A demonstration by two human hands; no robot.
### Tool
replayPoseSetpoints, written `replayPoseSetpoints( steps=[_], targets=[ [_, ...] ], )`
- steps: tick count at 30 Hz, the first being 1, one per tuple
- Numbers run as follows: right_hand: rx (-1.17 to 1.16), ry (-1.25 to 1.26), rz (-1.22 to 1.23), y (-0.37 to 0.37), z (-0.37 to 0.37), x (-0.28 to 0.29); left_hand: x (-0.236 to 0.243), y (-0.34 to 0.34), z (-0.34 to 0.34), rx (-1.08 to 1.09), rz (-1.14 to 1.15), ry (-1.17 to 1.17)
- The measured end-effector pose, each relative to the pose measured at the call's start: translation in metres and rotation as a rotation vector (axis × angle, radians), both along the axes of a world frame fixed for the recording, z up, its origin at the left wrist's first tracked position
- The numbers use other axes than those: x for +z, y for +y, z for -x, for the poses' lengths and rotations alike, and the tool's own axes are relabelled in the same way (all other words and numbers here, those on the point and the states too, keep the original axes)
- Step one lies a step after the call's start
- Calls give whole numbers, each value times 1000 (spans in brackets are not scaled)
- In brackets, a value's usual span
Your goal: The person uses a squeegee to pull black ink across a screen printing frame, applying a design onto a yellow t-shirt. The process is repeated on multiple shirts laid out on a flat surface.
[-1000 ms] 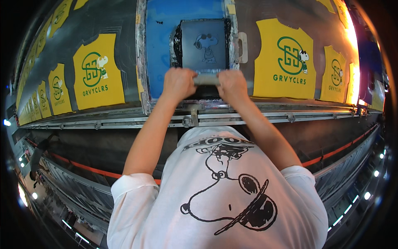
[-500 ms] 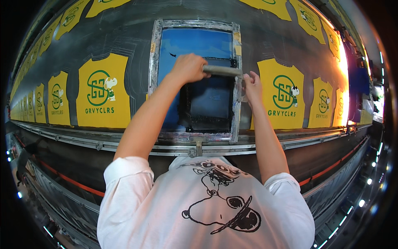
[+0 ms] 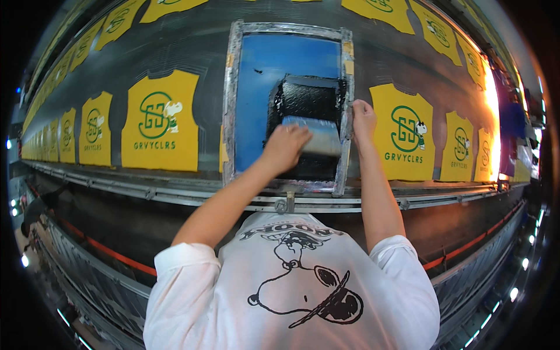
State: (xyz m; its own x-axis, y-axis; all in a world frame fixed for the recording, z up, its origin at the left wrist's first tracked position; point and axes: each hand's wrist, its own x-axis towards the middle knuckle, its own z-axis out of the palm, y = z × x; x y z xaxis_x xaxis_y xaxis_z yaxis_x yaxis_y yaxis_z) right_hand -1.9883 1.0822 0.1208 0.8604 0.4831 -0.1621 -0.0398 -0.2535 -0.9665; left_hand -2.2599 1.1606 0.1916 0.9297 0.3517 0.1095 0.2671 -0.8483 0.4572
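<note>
We look down on a long grey table (image 3: 211,105), along whose near side runs a metal rail (image 3: 344,205). A worker in a white T-shirt (image 3: 332,280) stands before it, both forearms stretched over the rail. On the table lies a frame (image 3: 233,96), its near end close to the rail, presumably so that it sits square. Within its borders we see a blue screen (image 3: 256,108). Yellow panels (image 3: 160,125), bearing green emblems and a dog figure, lie in rows to either side, spaced apart, we judge, so that the frame can cover one without touching its neighbours. A glossy patch of black ink (image 3: 309,96) occupies the right part of the screen. Inside the frame, over the lower part of that dark area, we find the squeegee (image 3: 324,139), tilted. The left hand (image 3: 286,147) holds it alone, fingers closed about its left end, with no gap that we can make out; that seems to leave its partner free for the frame. The right hand (image 3: 364,121) is at the frame's right edge, fingers curled in narrowly, perhaps to steady it; whether they pinch the edge or merely rest beside it, we cannot tell.
</note>
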Motion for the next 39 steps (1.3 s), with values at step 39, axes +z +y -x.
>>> replayPoseSetpoints(
  steps=[39],
  targets=[
    [78,-250,275,259,413,20,44,321,362,87,129,76]
  ],
)
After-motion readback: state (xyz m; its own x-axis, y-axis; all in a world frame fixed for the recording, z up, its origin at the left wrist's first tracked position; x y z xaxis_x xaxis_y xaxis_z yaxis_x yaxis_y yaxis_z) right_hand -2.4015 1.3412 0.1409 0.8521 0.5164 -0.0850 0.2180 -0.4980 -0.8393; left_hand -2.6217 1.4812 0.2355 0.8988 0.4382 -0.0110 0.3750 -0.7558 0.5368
